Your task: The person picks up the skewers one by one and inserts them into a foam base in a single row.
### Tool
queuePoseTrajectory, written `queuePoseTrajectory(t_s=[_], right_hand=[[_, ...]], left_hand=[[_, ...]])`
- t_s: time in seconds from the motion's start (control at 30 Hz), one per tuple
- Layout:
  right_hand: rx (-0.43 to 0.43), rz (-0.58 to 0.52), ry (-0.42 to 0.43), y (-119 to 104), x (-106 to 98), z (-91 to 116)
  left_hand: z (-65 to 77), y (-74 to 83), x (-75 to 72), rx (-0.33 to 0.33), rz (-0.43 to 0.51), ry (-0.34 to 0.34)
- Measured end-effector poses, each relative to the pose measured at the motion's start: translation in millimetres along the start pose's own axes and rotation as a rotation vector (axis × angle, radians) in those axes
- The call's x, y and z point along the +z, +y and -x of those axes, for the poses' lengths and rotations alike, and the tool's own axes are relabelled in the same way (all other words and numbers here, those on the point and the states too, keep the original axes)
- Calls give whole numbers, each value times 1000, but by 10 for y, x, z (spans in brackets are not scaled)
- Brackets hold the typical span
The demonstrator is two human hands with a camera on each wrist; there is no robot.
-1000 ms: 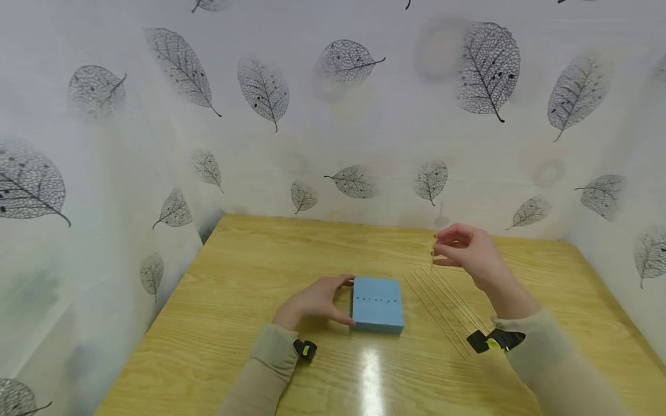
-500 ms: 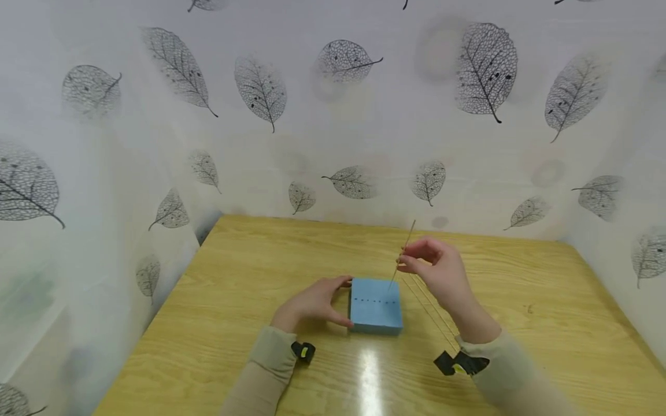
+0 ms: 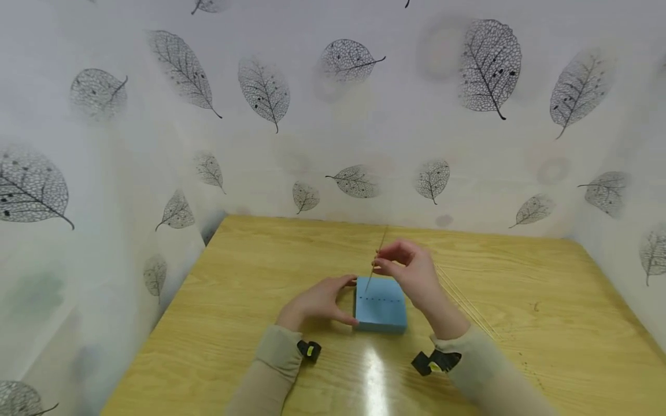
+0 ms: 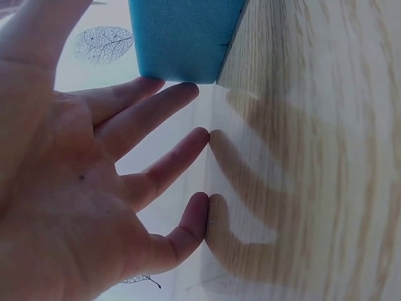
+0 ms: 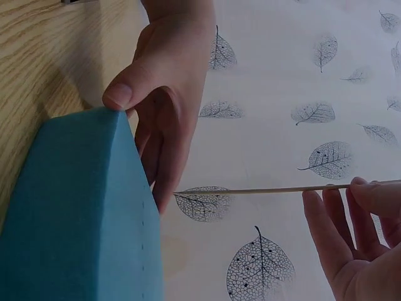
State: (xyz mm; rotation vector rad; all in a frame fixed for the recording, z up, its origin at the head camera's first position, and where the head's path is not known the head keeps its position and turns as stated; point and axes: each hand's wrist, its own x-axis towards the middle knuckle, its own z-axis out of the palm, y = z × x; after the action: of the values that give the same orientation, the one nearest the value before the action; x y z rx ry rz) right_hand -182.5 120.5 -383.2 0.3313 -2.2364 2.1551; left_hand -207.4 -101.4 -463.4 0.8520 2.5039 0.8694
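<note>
A light blue foam block [image 3: 382, 316] lies flat on the table, with a row of small dark dots across its top. My left hand [image 3: 318, 300] holds its left side, thumb at the front corner and fingers at the back corner. In the left wrist view the lower fingertips [image 4: 202, 135] rest on the wood. Between thumb and fingertips my right hand [image 3: 411, 271] pinches a thin bamboo skewer [image 5: 250, 191], tilted, above the block. Its lower tip points at the left end of the dot row; in the right wrist view a small gap shows between tip and block.
Several more skewers [image 3: 468, 301] lie on the table to the right of the block, partly hidden by the right forearm. A leaf-printed curtain [image 3: 364, 115] stands behind and at both sides of the wooden table [image 3: 250, 254].
My right hand has moved left, from over the loose skewers to above the block's left part, carrying the skewer, now point down and tilted. The left hand and block stay in place.
</note>
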Motion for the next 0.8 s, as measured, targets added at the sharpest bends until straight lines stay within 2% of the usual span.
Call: queuePoseTrajectory(t_s=[0.27,0.63,0.8], right_hand=[[24,45,-27,95,101,4],[35,60,-26,88,130,3],[41,69,-16,93,128,-5]], left_hand=[[22,-5,18,-26,26,0],[14,11,-16,5,18,-5],[9,9,-15,-1,27,-9]])
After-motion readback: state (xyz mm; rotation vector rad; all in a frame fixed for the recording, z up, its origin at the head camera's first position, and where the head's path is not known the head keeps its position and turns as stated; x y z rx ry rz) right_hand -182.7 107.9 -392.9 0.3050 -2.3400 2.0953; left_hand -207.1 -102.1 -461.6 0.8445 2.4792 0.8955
